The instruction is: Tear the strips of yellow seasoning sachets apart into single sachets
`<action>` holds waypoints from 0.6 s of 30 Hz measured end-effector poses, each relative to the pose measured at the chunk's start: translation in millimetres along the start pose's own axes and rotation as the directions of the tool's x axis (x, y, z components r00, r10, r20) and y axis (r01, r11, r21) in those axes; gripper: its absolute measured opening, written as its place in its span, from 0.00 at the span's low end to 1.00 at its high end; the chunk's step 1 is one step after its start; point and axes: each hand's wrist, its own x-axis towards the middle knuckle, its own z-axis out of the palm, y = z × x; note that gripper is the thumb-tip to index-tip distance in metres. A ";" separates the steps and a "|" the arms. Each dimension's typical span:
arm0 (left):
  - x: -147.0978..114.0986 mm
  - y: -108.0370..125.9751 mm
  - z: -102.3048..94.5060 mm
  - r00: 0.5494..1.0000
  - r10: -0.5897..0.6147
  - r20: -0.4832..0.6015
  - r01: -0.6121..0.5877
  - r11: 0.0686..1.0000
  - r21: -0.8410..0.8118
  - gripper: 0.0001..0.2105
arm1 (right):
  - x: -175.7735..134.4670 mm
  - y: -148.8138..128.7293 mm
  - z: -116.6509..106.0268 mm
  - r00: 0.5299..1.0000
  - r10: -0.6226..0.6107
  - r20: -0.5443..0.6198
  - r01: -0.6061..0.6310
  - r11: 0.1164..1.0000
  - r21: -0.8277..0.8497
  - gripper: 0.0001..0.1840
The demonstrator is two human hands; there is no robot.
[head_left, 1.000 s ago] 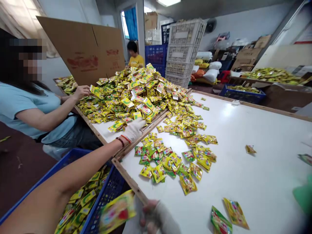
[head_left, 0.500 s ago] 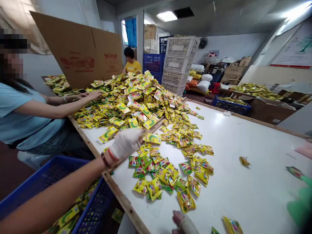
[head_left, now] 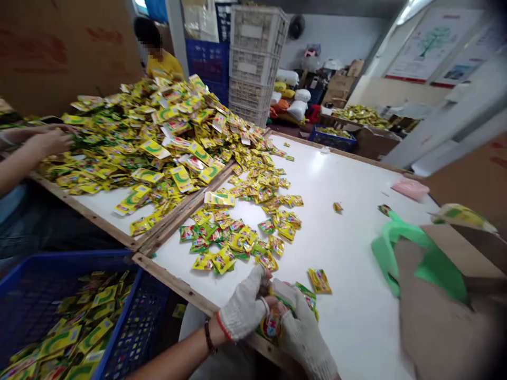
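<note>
My left hand (head_left: 245, 306), in a white knitted glove with bare fingertips, is closed on a small yellow-and-green packet (head_left: 272, 323) at the table's near edge. From the other side my right hand (head_left: 307, 335), gloved alike, grips the same packet. The fingers partly hide it. A green packet (head_left: 308, 298) shows just behind my right hand; whether it touches the glove I cannot tell. Beyond my hands lies a loose group of small yellow and green packets (head_left: 237, 240). One yellow packet (head_left: 319, 281) lies apart to the right.
A large heap of packets and flat yellow boxes (head_left: 158, 142) covers the left table, beyond a wooden edge strip (head_left: 182, 211). A co-worker's hands (head_left: 49, 141) reach into it. At lower left stands a blue crate (head_left: 130, 316). Cardboard (head_left: 431, 316) and green plastic (head_left: 420, 258) lie at right.
My left hand has come back from the flat box near the heap to my right hand, and both now grip a packet. The view has turned right and down.
</note>
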 end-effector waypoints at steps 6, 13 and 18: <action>-0.1 3.1 -0.9 0.997 0.010 0.072 -0.015 0.998 0.067 0.09 | -20.0 -2.0 -0.6 0.975 0.191 -0.116 -0.158 0.956 0.246 0.22; 3.8 18.6 -8.4 0.974 0.121 0.189 -0.151 0.976 0.155 0.05 | -25.0 7.1 -7.7 0.977 0.069 -0.201 -0.065 0.998 0.028 0.17; 1.9 9.3 -5.5 0.990 0.003 0.138 -0.007 1.000 0.028 0.07 | -24.7 1.1 -6.3 0.971 0.006 -0.240 -0.008 1.000 -0.007 0.16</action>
